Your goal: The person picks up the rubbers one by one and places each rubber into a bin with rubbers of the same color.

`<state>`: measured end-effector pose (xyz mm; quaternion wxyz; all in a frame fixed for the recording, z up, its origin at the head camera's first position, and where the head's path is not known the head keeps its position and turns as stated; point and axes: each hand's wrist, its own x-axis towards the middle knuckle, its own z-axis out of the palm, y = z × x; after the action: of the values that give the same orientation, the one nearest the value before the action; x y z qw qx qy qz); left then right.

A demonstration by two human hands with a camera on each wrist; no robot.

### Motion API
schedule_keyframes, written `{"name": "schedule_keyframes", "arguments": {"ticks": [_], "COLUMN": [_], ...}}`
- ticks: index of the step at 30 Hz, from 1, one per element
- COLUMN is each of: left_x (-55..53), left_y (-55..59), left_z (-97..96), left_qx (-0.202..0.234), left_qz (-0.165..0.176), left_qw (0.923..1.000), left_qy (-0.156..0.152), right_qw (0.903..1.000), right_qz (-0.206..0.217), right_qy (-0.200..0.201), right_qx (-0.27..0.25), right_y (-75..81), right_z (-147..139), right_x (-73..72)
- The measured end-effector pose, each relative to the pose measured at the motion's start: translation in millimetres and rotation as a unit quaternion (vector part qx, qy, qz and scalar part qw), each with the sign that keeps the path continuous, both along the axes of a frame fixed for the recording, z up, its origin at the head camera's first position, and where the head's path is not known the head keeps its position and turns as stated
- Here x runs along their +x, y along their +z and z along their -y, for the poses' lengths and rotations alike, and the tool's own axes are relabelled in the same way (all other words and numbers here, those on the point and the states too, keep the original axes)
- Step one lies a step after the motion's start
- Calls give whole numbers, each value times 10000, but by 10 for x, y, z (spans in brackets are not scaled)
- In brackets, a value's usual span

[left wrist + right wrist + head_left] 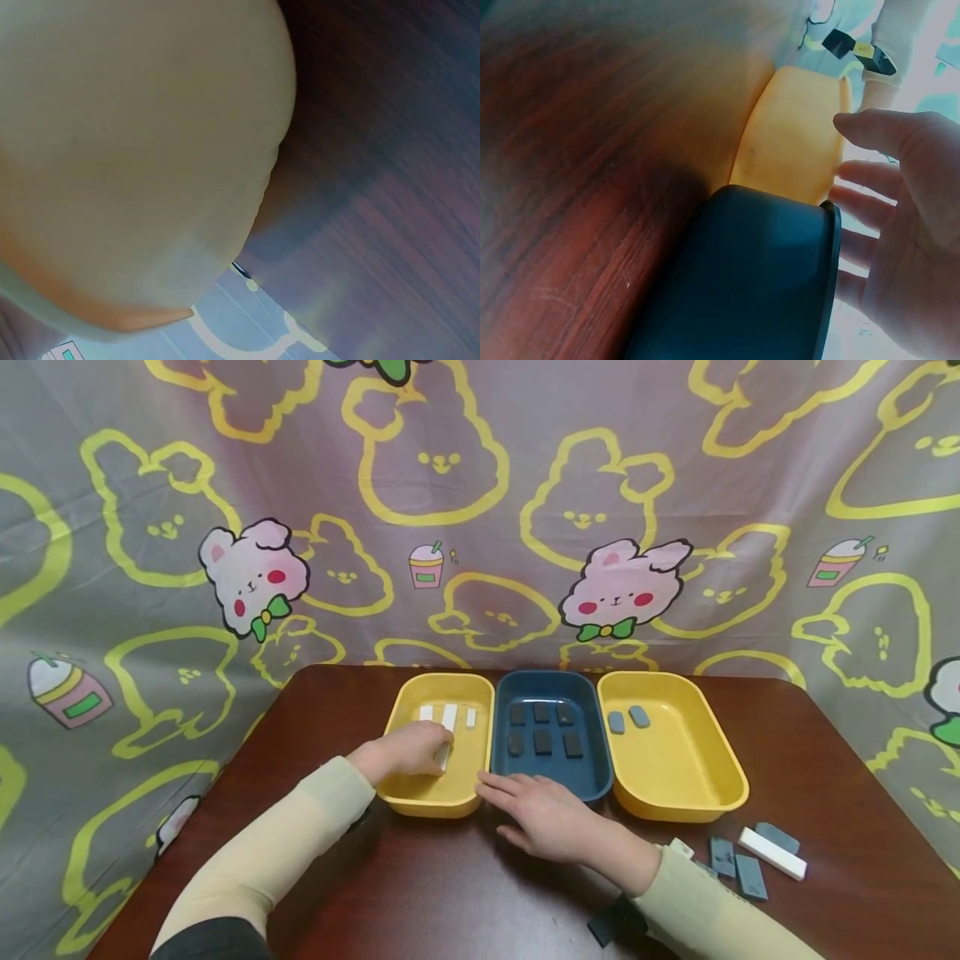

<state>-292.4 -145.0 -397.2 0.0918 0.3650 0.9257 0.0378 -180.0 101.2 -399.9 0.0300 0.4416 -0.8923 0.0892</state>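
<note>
My left hand (416, 748) reaches into the left yellow tray (437, 807), its fingers pinching a small white block (443, 760). More white blocks (449, 717) lie behind it in the same tray. Only a blurred, close part of that hand shows in the left wrist view, with its fingers out of sight. My right hand (543, 818) has its fingers extended at the front rims where the left yellow tray meets the dark blue tray (555, 678). In the right wrist view, the right hand (907, 217) holds nothing, its fingers resting along the blue tray's rim (832, 255).
Several dark blocks (542, 742) stand in rows in the blue tray. Two grey-blue pieces (639, 717) lie in the right yellow tray (678, 812). On the table's right are a long white block (772, 853) and several grey-blue pieces (752, 877). A patterned curtain (480, 635) hangs behind.
</note>
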Motion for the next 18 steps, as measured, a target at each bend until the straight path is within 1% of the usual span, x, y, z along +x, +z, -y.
{"name": "schedule_keyframes", "arguments": {"ticks": [3,6,11,12,14,16,18], "left_x": [7,-16,-19,-12,5,25,44], "left_y": [-2,-2,5,22,75,162,268], "left_z": [10,6,19,21,26,22,4], "left_qx": [58,102,178,204,185,177,243], "left_qz": [-24,8,205,277,317,258,88], "left_qw": [10000,9999,9996,9993,9987,9980,9974], "left_qy": [-47,-56,72,153,344,556,680], "right_qw": [9997,9993,9990,9986,9974,9958,9938], "right_qz": [233,298,-76,-149,-286,-373,-445], "right_qy": [-88,-192,-281,-322,-452,-634,-825], "right_qx": [-11,-123,-333,-383,-473,-547,-592], "right_y": [21,75,160,173,196,220,240], "right_z": [-27,-112,-366,-432,-572,-718,-859], "right_x": [-5,-17,-17,-18,-25,-31,-35]}}
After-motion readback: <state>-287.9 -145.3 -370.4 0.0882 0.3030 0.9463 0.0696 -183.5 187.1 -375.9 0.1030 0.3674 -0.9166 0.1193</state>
